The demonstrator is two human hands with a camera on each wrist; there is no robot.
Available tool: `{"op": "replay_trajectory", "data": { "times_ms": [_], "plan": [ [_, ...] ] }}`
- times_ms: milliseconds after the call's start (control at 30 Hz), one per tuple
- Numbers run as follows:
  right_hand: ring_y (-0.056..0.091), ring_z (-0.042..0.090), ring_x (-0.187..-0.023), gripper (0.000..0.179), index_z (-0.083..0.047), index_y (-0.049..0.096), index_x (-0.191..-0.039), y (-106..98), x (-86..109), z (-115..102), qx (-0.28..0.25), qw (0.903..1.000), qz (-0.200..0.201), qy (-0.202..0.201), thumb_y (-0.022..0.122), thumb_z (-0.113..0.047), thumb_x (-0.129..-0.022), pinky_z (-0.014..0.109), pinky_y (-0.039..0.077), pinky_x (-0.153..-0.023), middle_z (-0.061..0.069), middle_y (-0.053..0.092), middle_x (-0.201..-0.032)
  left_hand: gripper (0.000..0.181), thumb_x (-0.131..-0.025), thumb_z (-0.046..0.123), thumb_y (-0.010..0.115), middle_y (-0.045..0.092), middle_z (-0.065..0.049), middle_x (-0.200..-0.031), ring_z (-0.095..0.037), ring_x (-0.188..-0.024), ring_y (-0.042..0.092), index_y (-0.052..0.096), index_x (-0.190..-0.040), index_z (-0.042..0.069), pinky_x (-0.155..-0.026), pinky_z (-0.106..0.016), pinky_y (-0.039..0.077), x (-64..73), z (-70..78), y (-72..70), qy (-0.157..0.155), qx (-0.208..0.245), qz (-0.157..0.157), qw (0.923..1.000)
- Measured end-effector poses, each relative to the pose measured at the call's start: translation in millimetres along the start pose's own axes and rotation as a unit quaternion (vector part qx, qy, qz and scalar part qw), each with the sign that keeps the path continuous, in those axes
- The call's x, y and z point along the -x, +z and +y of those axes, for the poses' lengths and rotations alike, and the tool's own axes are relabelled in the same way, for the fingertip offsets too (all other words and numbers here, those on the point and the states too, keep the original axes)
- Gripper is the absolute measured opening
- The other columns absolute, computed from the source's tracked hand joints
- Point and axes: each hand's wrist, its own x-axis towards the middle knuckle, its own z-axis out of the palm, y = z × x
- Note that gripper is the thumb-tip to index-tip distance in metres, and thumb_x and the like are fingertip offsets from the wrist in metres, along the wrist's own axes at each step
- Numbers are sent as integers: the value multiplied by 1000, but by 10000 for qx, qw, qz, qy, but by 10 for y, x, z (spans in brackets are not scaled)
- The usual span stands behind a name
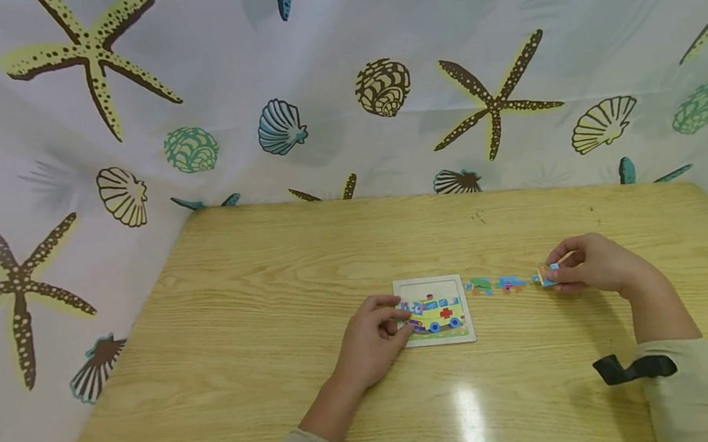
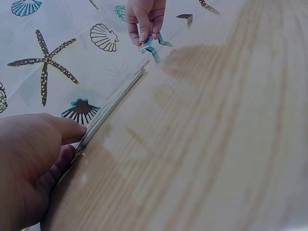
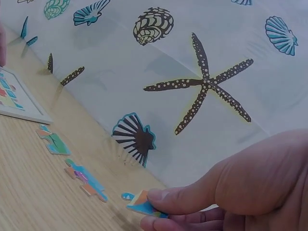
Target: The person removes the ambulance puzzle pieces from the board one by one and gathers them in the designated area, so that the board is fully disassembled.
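My left hand [image 1: 373,338] grips the left edge of a puzzle board [image 1: 467,313] with a pale frame and a yellow ambulance picture assembled in it. The left wrist view shows the board's edge between the thumb and a finger. On the right, my right hand [image 1: 595,266] pinches a puzzle piece [image 3: 140,204], orange and blue, between thumb and fingers, low over the table. Between board and right hand lie a green and blue puzzle piece [image 1: 481,286] and a blue piece with purple and orange patches [image 1: 512,283].
A wood-grain table [image 1: 237,276] lies under everything. Behind it and at both sides hangs a white cloth [image 1: 321,30] printed with starfish and shells. Light glares off the table's near part. Black straps cross both sleeves.
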Motion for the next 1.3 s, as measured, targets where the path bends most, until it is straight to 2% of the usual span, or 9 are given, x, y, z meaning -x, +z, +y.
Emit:
{"op": "replay_trajectory", "data": {
  "times_ms": [233, 567, 900, 1033, 1167, 1300],
  "plan": [
    [68, 13, -76, 34, 11, 54, -119, 34, -40, 22, 48, 9997, 211, 130, 65, -12, -97, 26, 59, -70, 9, 63, -90, 15, -90, 11, 74, 61, -6, -128, -8, -77, 54, 76, -103, 5, -66, -18, 48, -2, 4, -4, 25, -25, 18, 10000],
    [64, 12, -67, 29, 11, 58, -108, 78, -59, 34, 448, 9979, 398, 240, 70, -12, -93, 26, 56, -61, 7, 67, -81, 15, -90, 12, 74, 61, -6, -128, -7, -76, 54, 77, -103, 6, -66, -18, 48, -2, 15, 11, -30, -95, -1, 10000],
    [63, 12, -66, 32, 8, 60, -107, 97, -66, -9, 943, 9932, 494, 463, 70, -18, -92, 29, 50, -63, 5, 68, -77, 16, -89, 12, 75, 61, -6, -127, -8, -77, 54, 76, -104, 6, -66, -18, 48, -10, 35, -8, -36, -100, 8, 9999],
    [67, 14, -74, 36, 9, 57, -114, 49, -37, -31, 602, 9971, 321, 328, 67, -20, -95, 30, 55, -69, 11, 70, -90, 20, -89, 12, 75, 62, -6, -125, -9, -76, 54, 75, -108, 5, -66, -18, 48, -17, 48, -8, -39, -33, 0, 10000],
    [70, 17, -85, 41, 8, 56, -122, 45, -40, -89, 128, 9998, 157, -44, 66, -23, -97, 31, 60, -77, 16, 66, -104, 25, -89, 12, 76, 62, -5, -123, -9, -76, 54, 73, -113, 6, -65, -18, 48, -17, 57, -8, -97, -5, 59, 9999],
    [72, 21, -88, 48, 6, 56, -129, 112, -75, -155, 87, 9987, 53, -505, 67, -28, -96, 32, 60, -79, 15, 63, -103, 28, -89, 13, 75, 61, -3, -123, -8, -76, 55, 72, -116, 7, -65, -18, 49, -14, 49, 1, -188, -24, 40, 9998]
  ]
}}
